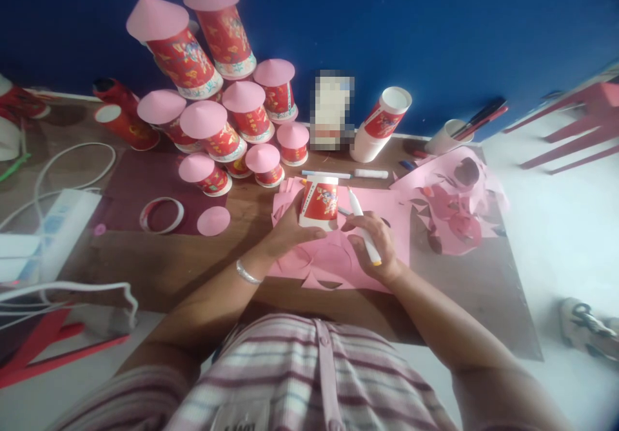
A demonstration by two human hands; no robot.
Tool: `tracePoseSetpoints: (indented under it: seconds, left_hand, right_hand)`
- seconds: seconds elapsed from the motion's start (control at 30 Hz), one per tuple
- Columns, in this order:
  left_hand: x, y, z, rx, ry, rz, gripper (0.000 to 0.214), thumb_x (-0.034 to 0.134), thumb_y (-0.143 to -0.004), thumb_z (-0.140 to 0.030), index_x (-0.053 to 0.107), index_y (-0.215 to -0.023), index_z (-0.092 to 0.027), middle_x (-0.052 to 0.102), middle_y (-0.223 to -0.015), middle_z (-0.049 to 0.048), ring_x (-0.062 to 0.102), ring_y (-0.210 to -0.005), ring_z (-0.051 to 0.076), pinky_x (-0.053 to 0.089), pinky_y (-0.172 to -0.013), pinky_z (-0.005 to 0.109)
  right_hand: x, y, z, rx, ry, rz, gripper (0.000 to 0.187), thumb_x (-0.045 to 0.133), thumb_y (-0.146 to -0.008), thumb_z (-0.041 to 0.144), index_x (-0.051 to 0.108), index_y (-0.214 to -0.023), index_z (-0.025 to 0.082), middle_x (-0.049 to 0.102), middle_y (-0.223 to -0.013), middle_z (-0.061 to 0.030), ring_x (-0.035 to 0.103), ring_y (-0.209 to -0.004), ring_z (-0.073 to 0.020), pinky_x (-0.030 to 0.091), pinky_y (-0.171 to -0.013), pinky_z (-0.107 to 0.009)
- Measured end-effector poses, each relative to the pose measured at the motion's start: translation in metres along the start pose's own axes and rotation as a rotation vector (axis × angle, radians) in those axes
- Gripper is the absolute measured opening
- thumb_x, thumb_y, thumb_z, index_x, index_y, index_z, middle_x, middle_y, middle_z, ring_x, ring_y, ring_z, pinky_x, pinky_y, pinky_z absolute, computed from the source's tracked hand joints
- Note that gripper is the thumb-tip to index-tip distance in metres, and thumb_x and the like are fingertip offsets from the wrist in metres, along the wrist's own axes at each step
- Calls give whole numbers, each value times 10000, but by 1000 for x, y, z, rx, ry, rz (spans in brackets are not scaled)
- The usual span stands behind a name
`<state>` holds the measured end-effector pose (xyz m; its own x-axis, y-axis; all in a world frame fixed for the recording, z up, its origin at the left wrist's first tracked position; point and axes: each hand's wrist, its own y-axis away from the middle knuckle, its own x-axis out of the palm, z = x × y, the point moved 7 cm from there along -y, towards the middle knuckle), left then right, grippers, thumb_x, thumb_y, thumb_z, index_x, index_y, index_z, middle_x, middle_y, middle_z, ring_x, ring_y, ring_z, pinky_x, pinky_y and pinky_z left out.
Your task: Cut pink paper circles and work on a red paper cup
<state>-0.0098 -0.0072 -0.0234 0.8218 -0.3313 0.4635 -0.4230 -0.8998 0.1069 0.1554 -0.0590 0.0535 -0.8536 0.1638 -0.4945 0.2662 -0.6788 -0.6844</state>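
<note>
My left hand is closed around a small red and white paper cup with a printed figure, held over pink paper sheets. In my right hand is a white marker pen with a yellow end, its tip pointing up and away, close to the cup but apart from it. Another pen and a short white capped piece lie just beyond the cup. Cut curves show in the pink paper below my hands.
Several red cups with pink cone roofs stand at the back left. A tape roll and pink disc lie left. Stacked cups, a pen cup and pink scraps are right. White cables run along the left.
</note>
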Motion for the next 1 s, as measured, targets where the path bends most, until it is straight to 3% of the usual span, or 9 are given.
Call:
tracePoseSetpoints:
  seconds: [0.2,0.43,0.53,0.67,0.73,0.8,0.9,1.0]
  left_hand:
    - [8,-2,-2,17,79,63,706,966,-700,-387,671,-1324,-237,765,-1225,115,746,-1113,303,569,-1000,434]
    - [12,-4,-2,3,168,49,671,977,-675,-374,696,-1267,-226,771,-1135,93,760,-1020,284,607,-884,410]
    - [10,-4,-1,10,195,45,679,977,-680,-382,702,-1285,-240,760,-1135,84,743,-1001,262,605,-869,400]
    - [5,-5,3,26,163,30,682,986,-671,-353,707,-1286,-260,747,-1174,69,712,-1033,231,576,-904,359]
    - [5,-6,5,28,140,44,683,989,-665,-339,708,-1283,-261,746,-1179,62,704,-1047,224,559,-924,344]
    - [5,-6,6,27,121,59,657,989,-664,-336,719,-1257,-253,752,-1170,60,704,-1056,225,548,-944,347]
    - [4,-6,7,26,80,53,630,989,-664,-351,727,-1227,-248,764,-1172,66,714,-1073,247,544,-957,370]
    - [2,-5,10,5,38,35,653,987,-666,-339,702,-1248,-260,771,-1177,72,729,-1064,269,553,-939,395]
  right_hand:
    - [-4,3,-5,68,-63,-81,337,511,-1087,296,574,-1419,291,750,-1012,-78,712,-823,-224,612,-722,-403]
    - [-9,0,0,43,-49,-79,400,511,-1099,387,592,-1480,294,778,-1013,-93,732,-836,-240,625,-708,-409]
    - [-22,-7,5,72,-72,-123,343,532,-1090,417,688,-1365,284,761,-956,-97,729,-849,-254,620,-691,-417]
    - [-31,-12,2,213,-239,-132,66,686,-1010,330,727,-1037,287,725,-819,-36,700,-724,-220,597,-625,-387]
    - [-28,-11,-4,330,-373,-126,91,690,-1006,357,687,-978,270,687,-757,-9,652,-621,-184,564,-556,-354]
    - [-20,-10,-11,434,-507,-122,164,650,-1031,419,670,-1043,257,658,-720,8,625,-568,-166,546,-523,-337]
    - [-3,-10,-17,512,-642,-117,234,601,-1054,468,653,-1121,249,669,-757,8,663,-618,-170,582,-586,-349]
    - [13,-10,-20,531,-729,-95,232,665,-1022,473,646,-1034,243,679,-803,6,673,-669,-162,592,-642,-348]
